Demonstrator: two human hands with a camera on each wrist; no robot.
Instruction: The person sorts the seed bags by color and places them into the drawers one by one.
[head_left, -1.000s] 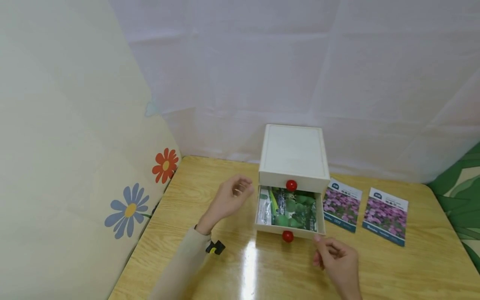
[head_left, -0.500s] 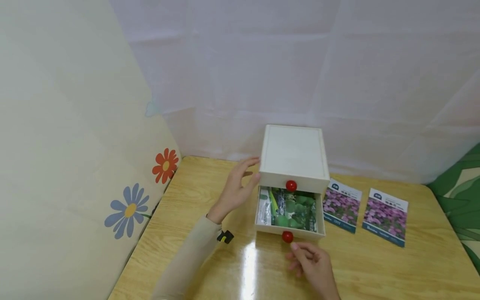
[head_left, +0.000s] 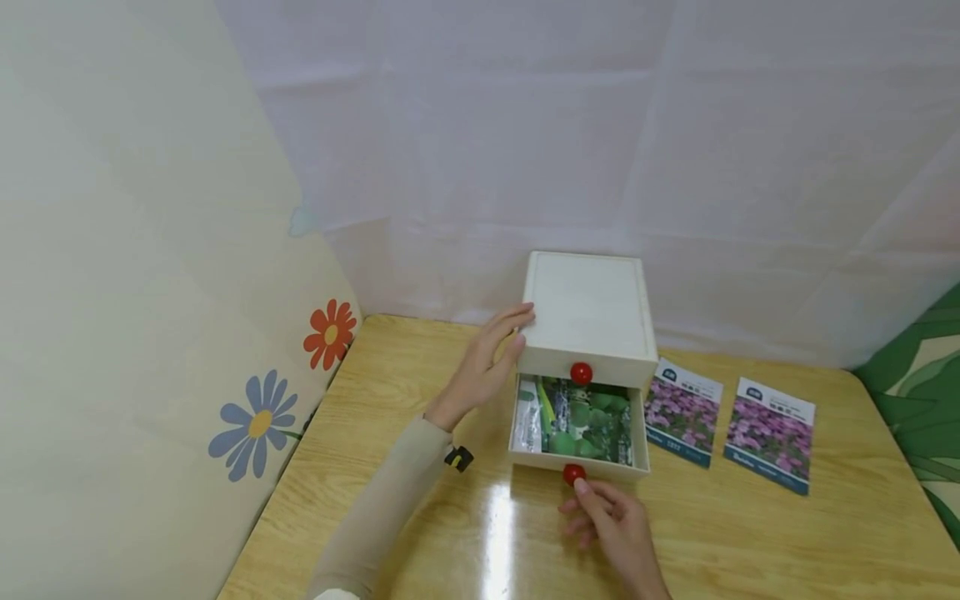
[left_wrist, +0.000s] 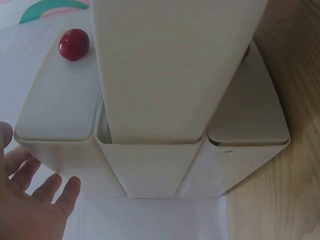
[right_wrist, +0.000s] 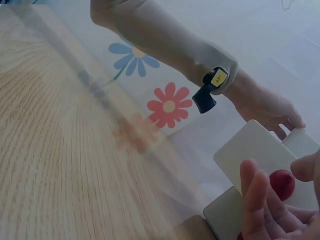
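Note:
A white chest of small drawers with round red knobs stands on the table, its middle drawer pulled out. Seed packets with green leaf pictures lie in that drawer. My left hand rests against the chest's left side, fingertips over the top edge; the left wrist view shows these fingers spread beside the casing. My right hand is at the pulled-out drawer's red knob, thumb tip right at it. In the right wrist view, thumb and fingers stand on either side of the knob, spread apart.
Two packets with pink flower pictures lie right of the chest, one near packet close beside it and a farther packet. A white cloth hangs behind the table. A flower-printed panel stands at the left.
My left hand has moved up and right onto the chest's side and top edge. My right hand has moved left from the drawer's front corner to its knob. The drawer has stayed out.

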